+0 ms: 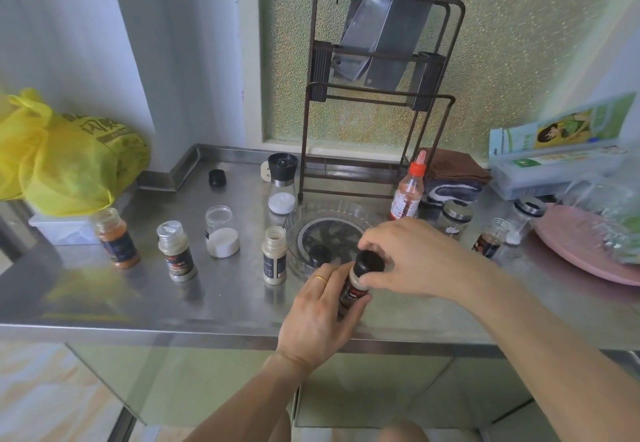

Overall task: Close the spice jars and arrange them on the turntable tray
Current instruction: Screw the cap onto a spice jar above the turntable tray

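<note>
My left hand point(320, 313) grips the body of a small spice jar point(354, 292) just in front of the clear turntable tray point(298, 223). My right hand point(412, 258) pinches the jar's black cap point(371, 262) from above. A loose black cap point(320, 255) lies on the tray. Several lidless jars stand to the left: an orange spice jar point(117, 239), a grey one point(176, 251), a wide jar of white powder point(221, 232) and a beige one point(274, 255). Another black cap point(217, 178) sits at the back.
A grinder point(282, 183) and a red-capped sauce bottle point(408, 188) stand behind the tray, before a knife rack point(374, 95). Glass jars point(453, 218) and an open spice jar point(491, 237) are to the right, near a pink plate point(575, 251). A yellow bag point(65, 154) fills the left.
</note>
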A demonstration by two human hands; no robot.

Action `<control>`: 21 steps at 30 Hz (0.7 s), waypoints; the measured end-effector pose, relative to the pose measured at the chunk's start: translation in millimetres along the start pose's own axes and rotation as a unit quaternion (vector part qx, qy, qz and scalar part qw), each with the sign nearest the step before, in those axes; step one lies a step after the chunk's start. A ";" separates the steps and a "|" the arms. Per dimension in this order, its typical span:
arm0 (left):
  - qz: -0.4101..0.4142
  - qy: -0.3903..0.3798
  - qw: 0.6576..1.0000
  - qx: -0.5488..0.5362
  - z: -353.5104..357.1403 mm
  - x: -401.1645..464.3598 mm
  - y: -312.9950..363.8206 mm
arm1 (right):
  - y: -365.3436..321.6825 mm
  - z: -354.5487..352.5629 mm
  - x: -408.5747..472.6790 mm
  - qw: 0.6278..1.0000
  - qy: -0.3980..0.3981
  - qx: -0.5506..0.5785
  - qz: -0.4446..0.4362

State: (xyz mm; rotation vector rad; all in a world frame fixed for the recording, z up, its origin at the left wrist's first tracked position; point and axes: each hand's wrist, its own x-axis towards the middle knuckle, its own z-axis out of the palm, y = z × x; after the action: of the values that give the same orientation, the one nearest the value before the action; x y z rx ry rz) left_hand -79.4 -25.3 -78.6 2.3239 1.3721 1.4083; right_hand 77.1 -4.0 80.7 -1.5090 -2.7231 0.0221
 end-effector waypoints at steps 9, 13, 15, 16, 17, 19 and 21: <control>-0.011 -0.016 1.000 -0.007 -1.0 0.4 0.6 | -4.4 -3.0 0.5 1.000 -0.012 0.017 0.012; -0.001 -0.023 1.000 -0.005 -1.2 0.2 0.7 | -5.8 -2.7 1.2 0.999 -0.026 -0.026 0.011; -0.001 -0.018 1.000 -0.003 -1.2 -0.2 0.5 | -6.9 0.7 1.3 0.997 0.004 -0.064 0.038; -0.004 -0.017 1.000 -0.007 -1.3 -0.2 0.5 | -8.0 0.3 0.2 0.998 -0.003 -0.046 0.045; -0.006 -0.016 1.000 -0.011 -1.2 0.1 0.6 | -6.6 0.7 -0.9 0.999 -0.007 -0.025 0.037; -0.007 -0.016 1.000 -0.012 -0.9 0.9 1.0 | -5.2 -2.1 -2.1 0.999 -0.043 0.007 0.014; -0.005 -0.017 1.000 -0.005 -0.7 0.6 0.8 | -7.1 -1.1 0.2 0.999 -0.029 -0.028 0.021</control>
State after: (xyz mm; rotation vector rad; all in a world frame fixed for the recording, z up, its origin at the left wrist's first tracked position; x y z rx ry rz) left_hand -79.3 -25.6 -77.4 2.3199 1.3621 1.3646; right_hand 71.0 -7.6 82.0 -1.6047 -2.7593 -0.0078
